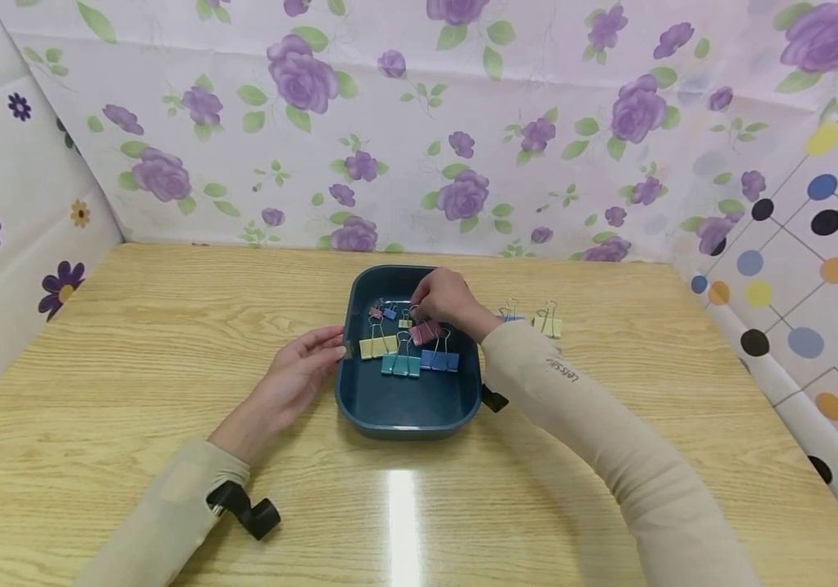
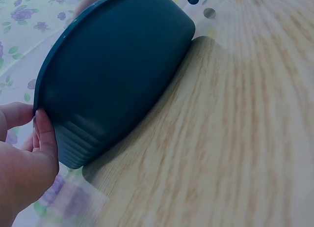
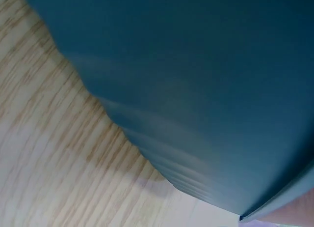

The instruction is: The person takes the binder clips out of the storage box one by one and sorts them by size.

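Teal plastic formed the tray [image 1: 404, 408], which sat on the wooden table [image 1: 133, 342] near its middle, holding a loose heap of binder clips. The right hand [image 1: 448, 300] reached over the tray's far end, its grip curled down around the pink clip [image 1: 425, 332], seemingly pinching its wire handles, though the fingertips were hidden from the head view. Just beside it lay the yellow clip [image 1: 377, 346], the teal clips [image 1: 401, 364] and the blue clip [image 1: 439, 359], with smaller clips behind them. The left hand [image 1: 300, 377] rested against the tray's left wall with fingers fairly straight, and the left wrist view showed fingertips [image 2: 45, 133] touching the rim, steadying it rather than gripping.

Two more clips [image 1: 532, 320] stood on the table to the right of the tray.

Trouble seemed likeliest from tangled handles: lifting the pink clip could drag a neighbour along. A weak pinch on thin wire could also let the clip drop, and a tug might slide the lightly braced tray.
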Available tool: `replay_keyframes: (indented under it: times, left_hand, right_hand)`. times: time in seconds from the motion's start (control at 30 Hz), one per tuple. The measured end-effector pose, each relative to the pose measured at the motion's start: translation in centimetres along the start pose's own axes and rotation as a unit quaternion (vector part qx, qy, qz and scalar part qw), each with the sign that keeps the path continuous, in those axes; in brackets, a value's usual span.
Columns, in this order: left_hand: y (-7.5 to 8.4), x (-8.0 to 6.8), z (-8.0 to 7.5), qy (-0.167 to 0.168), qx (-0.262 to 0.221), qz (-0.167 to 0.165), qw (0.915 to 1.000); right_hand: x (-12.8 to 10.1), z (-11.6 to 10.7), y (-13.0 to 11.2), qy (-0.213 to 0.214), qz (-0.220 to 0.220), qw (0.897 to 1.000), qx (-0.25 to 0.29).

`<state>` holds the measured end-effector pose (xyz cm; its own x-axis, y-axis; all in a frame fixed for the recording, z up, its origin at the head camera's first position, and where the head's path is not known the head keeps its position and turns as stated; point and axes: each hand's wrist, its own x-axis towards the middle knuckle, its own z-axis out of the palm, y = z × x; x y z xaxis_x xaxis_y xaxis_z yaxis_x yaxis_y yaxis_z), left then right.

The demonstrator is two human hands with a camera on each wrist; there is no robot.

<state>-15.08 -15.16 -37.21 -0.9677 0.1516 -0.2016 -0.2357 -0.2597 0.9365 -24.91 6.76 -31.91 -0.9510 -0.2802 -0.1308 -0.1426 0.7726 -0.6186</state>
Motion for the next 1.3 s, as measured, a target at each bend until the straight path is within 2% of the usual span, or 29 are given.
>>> replay_keyframes:
  times: [0.43,0.77,1.1,1.3]
  left_hand:
    - [-0.1,-0.1,0.0,-0.002,-0.008,0.006,0.9999]
    - [0.0,-0.2,0.1,-0.008,-0.008,0.014,0.9998]
    - [0.1,-0.3,0.2,-0.007,-0.011,0.008,0.9999]
    - [0.1,-0.2,0.1,-0.010,-0.015,0.010,0.9998]
  right_hand:
    - [0.0,-0.9,0.3,-0.007,-0.025,0.999,0.026]
    - [-0.2,-3.7,0.3,-0.005,-0.012,0.991,0.130]
    - [-1.1,-6.4,2.1,-0.007,-0.024,0.984,0.175]
    - [-1.5,-8.2,3.2,0.001,-0.012,0.977,0.212]
